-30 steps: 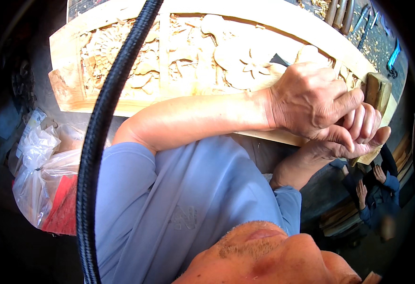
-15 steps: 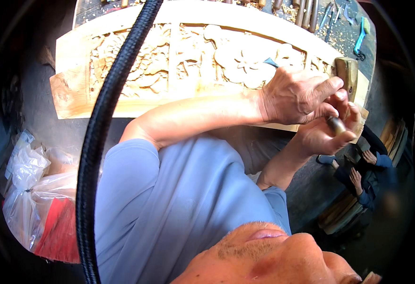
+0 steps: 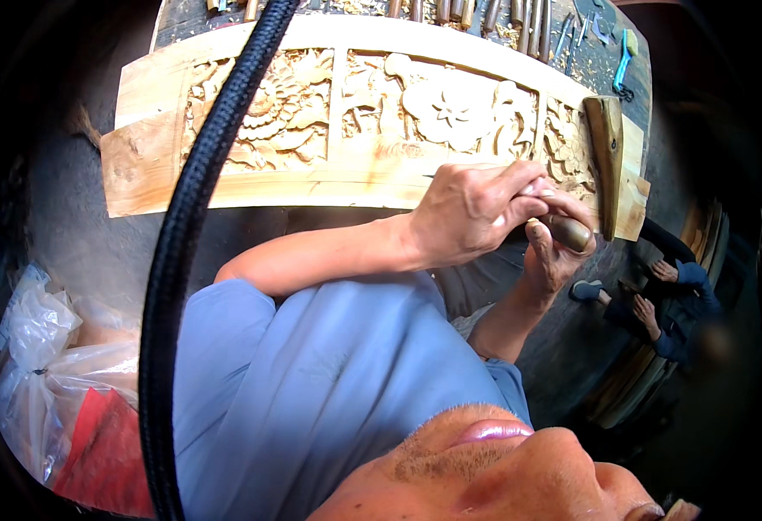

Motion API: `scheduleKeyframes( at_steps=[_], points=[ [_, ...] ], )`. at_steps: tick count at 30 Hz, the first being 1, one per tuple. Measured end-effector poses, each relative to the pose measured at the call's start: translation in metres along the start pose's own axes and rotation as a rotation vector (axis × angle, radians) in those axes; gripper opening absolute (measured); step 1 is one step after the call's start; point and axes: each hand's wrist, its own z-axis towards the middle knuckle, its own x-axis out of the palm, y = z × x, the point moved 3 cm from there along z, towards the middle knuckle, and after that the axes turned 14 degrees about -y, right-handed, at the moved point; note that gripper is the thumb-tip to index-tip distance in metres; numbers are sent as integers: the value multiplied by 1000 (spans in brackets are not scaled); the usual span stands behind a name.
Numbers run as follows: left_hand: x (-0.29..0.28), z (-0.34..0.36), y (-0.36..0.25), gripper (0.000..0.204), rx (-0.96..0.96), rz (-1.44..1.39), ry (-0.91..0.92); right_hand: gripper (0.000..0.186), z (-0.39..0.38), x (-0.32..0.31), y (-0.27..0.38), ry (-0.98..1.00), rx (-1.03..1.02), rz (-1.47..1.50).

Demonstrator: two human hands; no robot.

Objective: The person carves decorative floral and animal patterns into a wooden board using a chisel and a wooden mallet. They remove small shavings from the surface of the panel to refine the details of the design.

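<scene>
A pale carved wood panel point(image 3: 251, 193) with flower and leaf reliefs lies on the bench before me. At its near edge, right of centre, my hands meet around a chisel point(image 3: 569, 233); its rounded handle end shows, while its blade is hidden. My left hand point(image 3: 463, 213) is closed, its fingers wrapped at the handle. Just to the right, my right hand point(image 3: 550, 256) holds the handle's end between thumb and fingers. A dark wooden block point(image 3: 605, 165) lies across the panel's right end, close to my right fingers.
Chisels with wooden handles point(image 3: 533, 30) and a blue-handled brush point(image 3: 626, 61) lie among shavings along the far bench. A black braided cable point(image 3: 198, 191) crosses the view at left. Plastic bags point(image 3: 42, 347) stand lower left. Another person's hands point(image 3: 646, 313) appear at right.
Both hands have moved left and toward me with the chisel, off the carving to the panel's near edge. The blade tip, seen before, is now hidden. The view has shifted slightly.
</scene>
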Motion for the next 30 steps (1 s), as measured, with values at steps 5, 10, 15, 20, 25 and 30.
scheduleKeyframes(
  at_steps=[5, 10, 15, 20, 25, 30],
  points=[
    [-33, -16, -2, 39, 219, 132, 19, 39, 4, 24, 18, 26, -38, 52],
    [-58, -27, 4, 18, 376, 332, 31, 50, 21, 26, 25, -64, -81, 123],
    [-93, -36, 19, 17, 409, 472, 14, 50, 65, 48, 34, -27, -132, -26],
    [-128, -38, 40, 20, 359, 452, -72, 40, 143, 110, 6, 139, 5, -230],
    [-134, -45, 46, 26, 338, 519, -142, 41, 191, 247, -23, 112, -120, 50],
    [-134, -43, 44, 28, 310, 544, -177, 40, 242, 328, -89, 167, -14, 86]
  ],
)
